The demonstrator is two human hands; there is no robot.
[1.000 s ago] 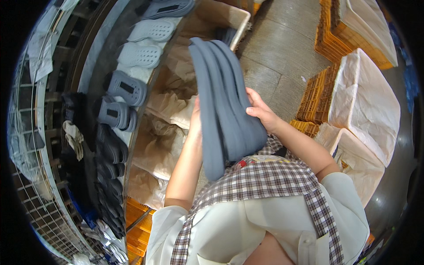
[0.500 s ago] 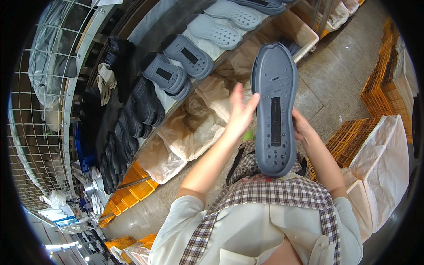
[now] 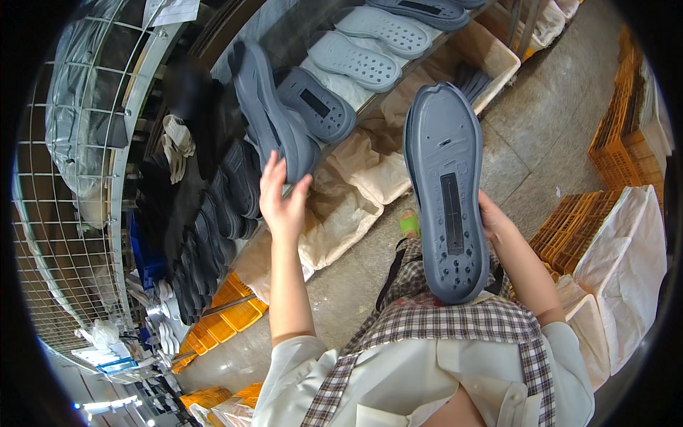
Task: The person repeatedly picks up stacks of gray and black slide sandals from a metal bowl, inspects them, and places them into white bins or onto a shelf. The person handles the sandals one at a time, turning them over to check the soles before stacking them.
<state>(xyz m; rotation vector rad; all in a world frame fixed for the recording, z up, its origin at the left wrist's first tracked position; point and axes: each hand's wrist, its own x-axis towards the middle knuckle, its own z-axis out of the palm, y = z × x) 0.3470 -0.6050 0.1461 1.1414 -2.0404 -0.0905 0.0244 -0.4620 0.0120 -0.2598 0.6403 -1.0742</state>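
Observation:
My right hand (image 3: 492, 215) grips the right edge of a dark grey shoe sole (image 3: 435, 146) held upright before my apron, its fingers partly hidden behind it. The sole has a black strip and small round holes toward its near end; a second edge shows along its left side. On the rack at the left, my left hand (image 3: 283, 198) has its fingers and thumb about the near end of another dark grey sole (image 3: 257, 96), which is tipped up on its side. Beside that one lies a grey sole (image 3: 314, 105) with a black strip.
Lighter grey soles (image 3: 354, 60) lie farther along the rack, and dark soles (image 3: 231, 178) stand in a row nearer. Cloth-lined bins (image 3: 341, 231) sit below. Orange crates (image 3: 569, 228) and a white-lined bin (image 3: 619, 263) stand at my right. A wire mesh (image 3: 64, 213) borders the left.
My left hand has moved from beside the held sole leftward to the rack, where a dark sole is now tipped up. The held sole has come slightly nearer, still in my right hand.

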